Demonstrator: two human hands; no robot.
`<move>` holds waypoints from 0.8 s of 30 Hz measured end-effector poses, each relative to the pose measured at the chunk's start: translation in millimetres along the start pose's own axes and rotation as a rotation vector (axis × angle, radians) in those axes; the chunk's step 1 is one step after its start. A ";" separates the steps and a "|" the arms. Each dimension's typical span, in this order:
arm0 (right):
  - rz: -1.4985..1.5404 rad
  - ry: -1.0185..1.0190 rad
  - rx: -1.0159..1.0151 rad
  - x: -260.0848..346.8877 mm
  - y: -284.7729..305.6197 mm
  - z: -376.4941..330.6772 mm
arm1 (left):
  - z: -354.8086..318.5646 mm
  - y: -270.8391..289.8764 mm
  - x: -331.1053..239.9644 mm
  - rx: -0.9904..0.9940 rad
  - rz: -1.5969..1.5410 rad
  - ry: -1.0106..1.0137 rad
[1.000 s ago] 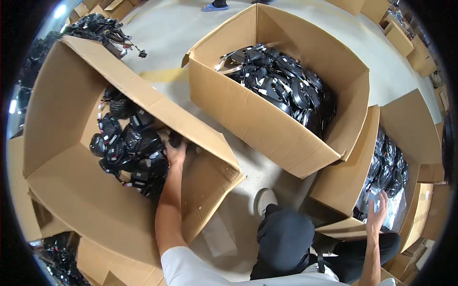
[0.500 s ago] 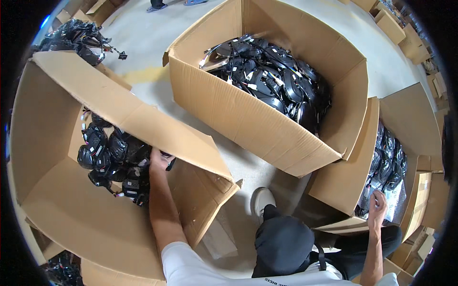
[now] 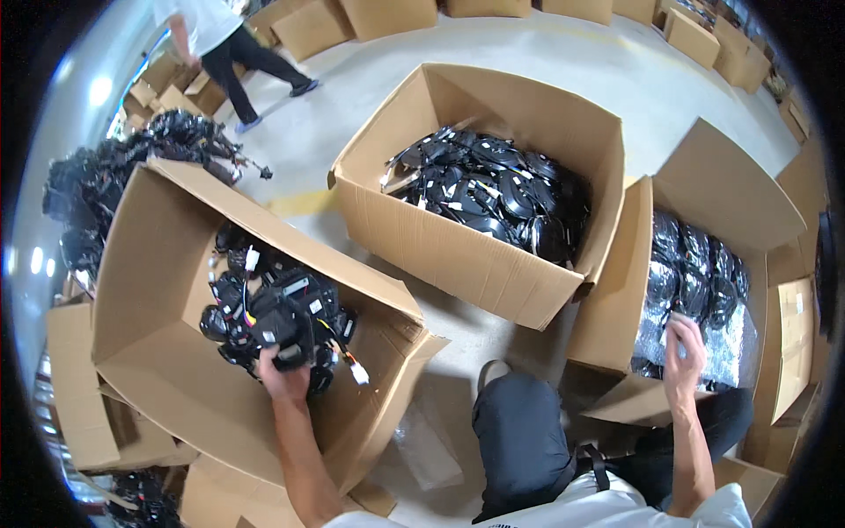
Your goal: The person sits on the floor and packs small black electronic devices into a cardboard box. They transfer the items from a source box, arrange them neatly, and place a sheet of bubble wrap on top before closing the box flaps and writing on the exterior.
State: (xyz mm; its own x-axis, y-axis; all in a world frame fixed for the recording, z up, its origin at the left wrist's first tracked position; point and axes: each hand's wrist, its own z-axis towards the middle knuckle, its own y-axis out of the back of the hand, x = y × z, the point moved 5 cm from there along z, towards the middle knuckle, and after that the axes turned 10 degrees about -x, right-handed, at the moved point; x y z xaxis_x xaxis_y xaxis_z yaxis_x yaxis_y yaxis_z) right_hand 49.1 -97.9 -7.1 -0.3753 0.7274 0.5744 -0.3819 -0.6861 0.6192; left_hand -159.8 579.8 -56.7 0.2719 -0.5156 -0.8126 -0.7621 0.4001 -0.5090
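At the left, my left hand (image 3: 285, 382) reaches into a big cardboard box (image 3: 189, 400). Its fingers are wrapped round the lower end of a black plastic unit with wires (image 3: 280, 322), raised over a heap of similar black parts (image 3: 231, 290). Coloured wires ending in a white connector (image 3: 359, 373) hang beside it. My right hand (image 3: 685, 356) is over the box on the right (image 3: 607, 290), its fingers pinched together by black bagged bundles (image 3: 678, 273) and silvery bubble wrap (image 3: 726, 352). Whatever is between those fingers is too small to tell.
A large open box (image 3: 466, 260) of black wired parts stands ahead in the middle. More black parts (image 3: 88, 198) are piled beyond the left box. A person (image 3: 238, 57) is at the far left, and cardboard boxes (image 3: 387, 16) line the back.
My left hand has come away from the left box's inner wall and now grips a black wired unit. The view has tilted up, bringing more of the walking person into sight.
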 end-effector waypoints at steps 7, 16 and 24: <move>0.721 0.200 0.389 201.3 -70.4 38.2 | -100.7 -60.6 27.4 0.134 -0.017 0.103; 0.662 0.906 0.286 328.2 -177.6 33.2 | -99.5 -57.1 35.6 0.130 0.108 -0.024; 0.834 0.711 0.673 320.0 -224.8 12.9 | -129.2 -80.4 44.3 0.327 0.060 0.127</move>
State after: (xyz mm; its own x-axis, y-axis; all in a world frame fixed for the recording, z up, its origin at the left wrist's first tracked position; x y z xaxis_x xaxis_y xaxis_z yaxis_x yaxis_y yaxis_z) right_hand 25.8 289.2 44.4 -0.7385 -0.2256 0.6353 0.6061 -0.6349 0.4791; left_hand -162.4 426.9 -15.1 0.1411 -0.5655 -0.8126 -0.5410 0.6434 -0.5417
